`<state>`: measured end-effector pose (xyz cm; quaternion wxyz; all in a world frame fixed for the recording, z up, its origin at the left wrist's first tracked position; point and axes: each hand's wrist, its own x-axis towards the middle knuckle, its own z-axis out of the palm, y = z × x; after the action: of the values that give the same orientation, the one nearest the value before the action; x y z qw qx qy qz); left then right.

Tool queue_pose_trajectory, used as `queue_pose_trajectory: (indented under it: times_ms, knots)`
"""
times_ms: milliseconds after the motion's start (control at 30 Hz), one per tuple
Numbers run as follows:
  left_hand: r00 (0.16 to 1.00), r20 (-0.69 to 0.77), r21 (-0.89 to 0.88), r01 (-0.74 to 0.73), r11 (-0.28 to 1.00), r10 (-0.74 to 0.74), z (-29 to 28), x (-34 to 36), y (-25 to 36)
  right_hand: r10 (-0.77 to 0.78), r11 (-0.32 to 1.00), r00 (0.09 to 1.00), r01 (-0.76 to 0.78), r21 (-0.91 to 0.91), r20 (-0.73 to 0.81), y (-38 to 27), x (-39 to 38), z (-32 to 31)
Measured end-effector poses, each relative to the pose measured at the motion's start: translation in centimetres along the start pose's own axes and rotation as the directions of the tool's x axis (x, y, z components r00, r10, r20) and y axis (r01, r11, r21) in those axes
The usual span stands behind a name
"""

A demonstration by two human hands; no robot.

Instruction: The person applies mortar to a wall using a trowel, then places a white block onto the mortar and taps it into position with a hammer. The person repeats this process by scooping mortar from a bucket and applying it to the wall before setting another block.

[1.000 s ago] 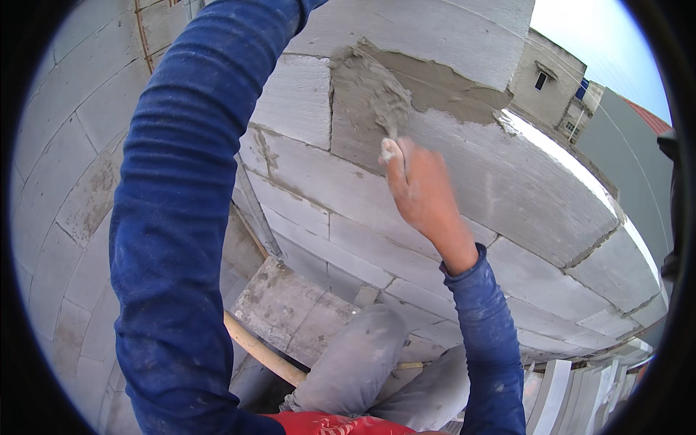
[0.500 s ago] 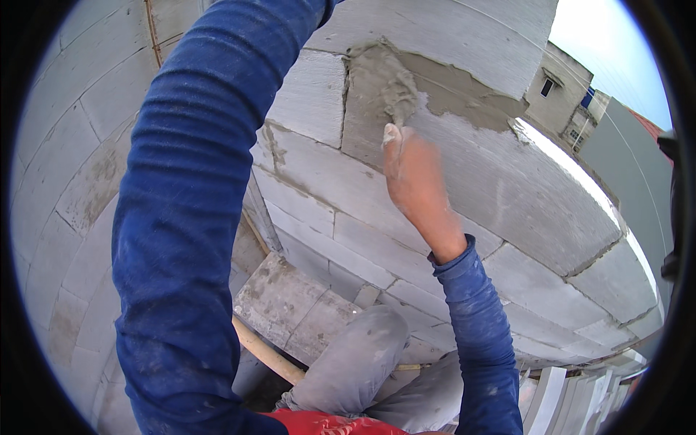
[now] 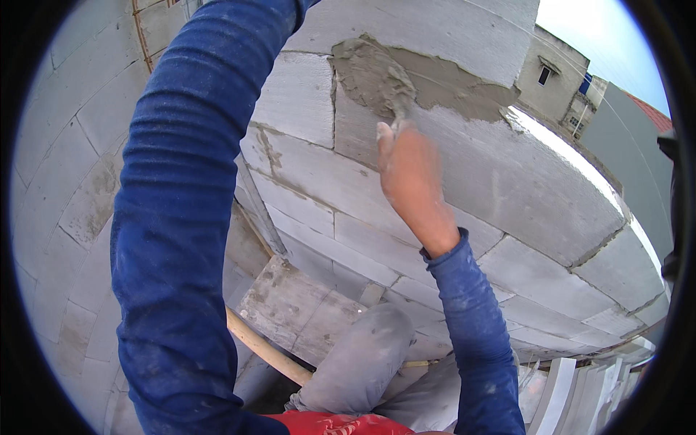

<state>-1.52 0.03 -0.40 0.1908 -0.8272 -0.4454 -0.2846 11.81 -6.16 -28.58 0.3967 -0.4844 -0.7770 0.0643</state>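
Note:
My right hand (image 3: 415, 174) is closed around the handle of a trowel (image 3: 400, 110), thumb along the top. The trowel's blade lies against the wall and is hard to tell from the wet grey mortar (image 3: 366, 72) around it. That mortar covers the upper corner of a large pale block (image 3: 507, 181). More mortar (image 3: 460, 87) runs right along the joint under the upper block (image 3: 428, 29). My left arm (image 3: 181, 217), in a blue sleeve, reaches up past the top edge, so the left hand is out of sight.
A block wall (image 3: 65, 210) curves along the left side. Below stand a mortar-stained board or block surface (image 3: 290, 297) and a wooden pole (image 3: 268, 351) beside my bent knee (image 3: 362, 355). Pale slabs (image 3: 558, 395) stand at lower right. Buildings (image 3: 554, 69) rise beyond the wall's edge.
The view has shifted slightly, so the wall sits a little further left. My right hand stays at the mortar with the trowel, which has smoothed and spread the patch somewhat.

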Motion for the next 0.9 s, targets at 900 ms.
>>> queue_pose_trajectory:
  times_ms: [900]
  knots:
    - [0.997, -0.01, 0.008, 0.078, 0.997, -0.078, 1.0, 1.1, 0.3, -0.2, 0.965, 0.977, 0.209, -0.159, 0.072, 1.4, -2.4, 3.3]
